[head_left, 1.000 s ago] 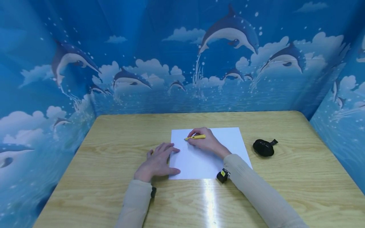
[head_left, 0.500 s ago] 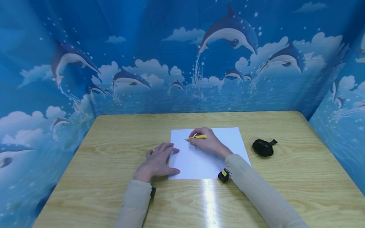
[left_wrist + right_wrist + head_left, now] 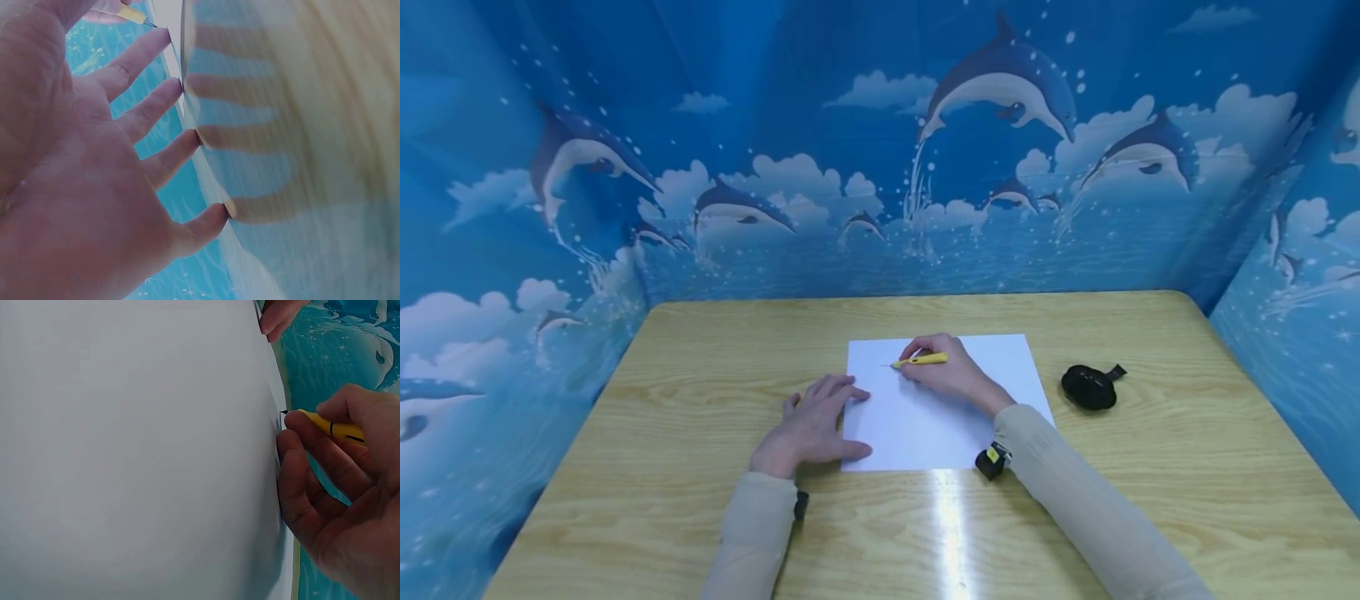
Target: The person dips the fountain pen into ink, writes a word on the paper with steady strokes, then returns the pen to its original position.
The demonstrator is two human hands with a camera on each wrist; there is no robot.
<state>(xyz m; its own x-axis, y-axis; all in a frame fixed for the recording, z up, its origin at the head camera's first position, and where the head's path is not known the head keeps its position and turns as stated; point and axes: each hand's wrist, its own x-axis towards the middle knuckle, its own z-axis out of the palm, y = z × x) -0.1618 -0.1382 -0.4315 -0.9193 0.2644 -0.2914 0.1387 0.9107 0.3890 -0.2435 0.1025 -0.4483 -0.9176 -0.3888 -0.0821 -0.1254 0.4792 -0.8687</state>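
Observation:
A white sheet of paper [image 3: 925, 433] lies on the wooden table, its long side toward the person. My right hand [image 3: 951, 367] pinches a yellow pen [image 3: 931, 358] between thumb and fingers, and its side rests on the upper half of the sheet. In the right wrist view the pen's dark tip [image 3: 285, 412] is right at the paper. A short thin line [image 3: 885, 366] shows just left of that tip. My left hand [image 3: 808, 429] rests spread out at the sheet's left edge, with thumb and index finger on the paper and the other fingertips around the edge and table.
To the right of the paper, a small black pouch-like object [image 3: 1088, 388] with a short tab lies on the table [image 3: 1187, 467]. Blue curtains [image 3: 820, 125] with dolphins stand behind the table and at both sides. A black wrist camera [image 3: 991, 462] hangs below the right cuff.
My right hand has slid slightly to the right with the pen, and a short line has appeared behind the tip. The left hand stays on the paper's edge.

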